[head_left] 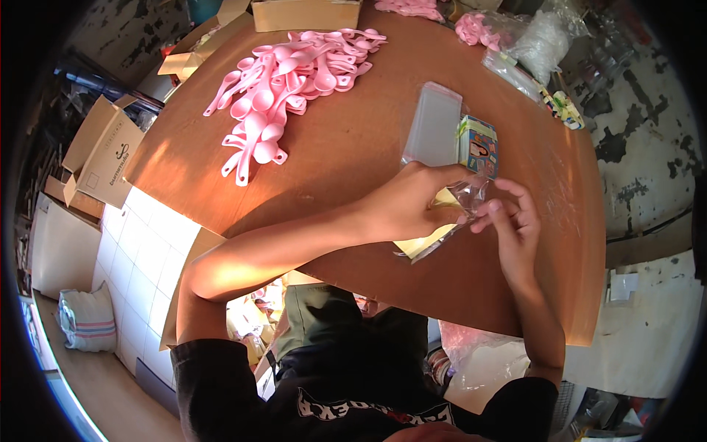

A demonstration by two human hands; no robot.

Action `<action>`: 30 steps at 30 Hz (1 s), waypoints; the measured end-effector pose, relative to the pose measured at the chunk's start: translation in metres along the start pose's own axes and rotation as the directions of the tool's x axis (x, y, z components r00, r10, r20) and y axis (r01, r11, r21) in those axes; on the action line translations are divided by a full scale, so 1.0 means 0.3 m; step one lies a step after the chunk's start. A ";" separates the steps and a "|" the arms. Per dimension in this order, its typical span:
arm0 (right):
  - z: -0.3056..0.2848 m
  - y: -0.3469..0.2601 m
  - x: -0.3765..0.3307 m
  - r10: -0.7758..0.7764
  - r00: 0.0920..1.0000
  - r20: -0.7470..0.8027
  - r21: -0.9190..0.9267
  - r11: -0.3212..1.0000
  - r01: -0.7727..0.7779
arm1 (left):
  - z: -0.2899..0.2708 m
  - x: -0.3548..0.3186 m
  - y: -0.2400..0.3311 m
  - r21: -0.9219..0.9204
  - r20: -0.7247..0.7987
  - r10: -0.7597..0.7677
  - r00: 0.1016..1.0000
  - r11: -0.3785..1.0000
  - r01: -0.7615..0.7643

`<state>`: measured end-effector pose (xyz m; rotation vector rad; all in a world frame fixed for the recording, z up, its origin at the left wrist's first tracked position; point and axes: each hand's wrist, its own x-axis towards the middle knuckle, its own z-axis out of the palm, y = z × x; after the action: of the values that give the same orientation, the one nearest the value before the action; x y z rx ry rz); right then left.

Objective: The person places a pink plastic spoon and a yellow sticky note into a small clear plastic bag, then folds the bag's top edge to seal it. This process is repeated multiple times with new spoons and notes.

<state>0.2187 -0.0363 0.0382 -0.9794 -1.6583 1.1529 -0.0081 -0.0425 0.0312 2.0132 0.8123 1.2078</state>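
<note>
My left hand (pixel 412 200) grips a small clear plastic bag (pixel 471 193) over the table's near edge. A pale yellow card (pixel 418 245) shows in the bag, partly hidden by my fingers. At the bag's right end, the curled fingertips of my right hand (pixel 517 225) pinch the loose film. Just beyond my hands lies a stack of small printed cards (pixel 482 151) with blue and green on it. Against its left side rests a stack of flat clear bags (pixel 434 121).
A heap of pink plastic spoons (pixel 283 81) covers the far left of the brown table (pixel 346 140). Cardboard boxes (pixel 305 15) stand at the far edge and on the left. Plastic packaging (pixel 541 48) and pink pieces (pixel 475 31) crowd the far right.
</note>
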 end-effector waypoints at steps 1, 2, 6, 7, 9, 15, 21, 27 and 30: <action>-0.006 0.007 0.029 -0.016 0.998 -0.063 -0.047 0.999 0.013 | 0.002 0.010 0.004 0.001 -0.005 0.006 1.000 1.000 -0.006; 0.000 0.029 0.066 -0.056 0.997 -0.047 -0.096 0.994 0.051 | -0.002 0.013 0.006 -0.046 -0.050 -0.023 0.998 0.999 0.020; 0.073 0.098 0.222 -0.356 0.894 0.273 -0.419 0.792 0.443 | -0.038 0.013 0.054 -0.221 -0.118 -0.165 0.979 0.966 0.136; 0.121 0.118 0.273 -0.361 0.889 0.282 -0.405 0.795 0.452 | -0.052 -0.001 0.064 -0.332 -0.106 -0.281 0.954 0.914 0.232; 0.224 0.140 0.362 -0.347 0.897 0.275 -0.003 0.932 0.362 | -0.041 0.015 0.017 -0.114 -0.275 0.006 0.961 0.993 -0.039; 0.556 0.085 0.624 -0.629 0.664 0.404 -0.499 0.456 0.737 | -0.068 -0.001 0.052 -0.395 -0.209 -0.027 0.978 0.917 -0.059; 0.638 0.129 0.689 -0.696 0.561 0.448 -0.651 0.176 0.738 | -0.079 0.002 0.065 -0.437 -0.207 -0.081 0.975 0.899 -0.018; 0.475 0.068 0.494 -0.616 0.770 0.166 -0.112 0.764 0.636 | -0.096 -0.018 0.019 -0.334 -0.302 0.005 0.953 0.936 -0.110; 0.188 0.016 0.344 -0.359 0.896 0.263 -0.083 0.917 0.391 | -0.076 0.013 0.033 -0.439 -0.277 -0.055 0.959 0.895 -0.076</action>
<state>0.1337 0.0447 0.0446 -0.5706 -2.0369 0.9332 -0.0254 -0.0405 0.0491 1.4923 0.5828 1.5531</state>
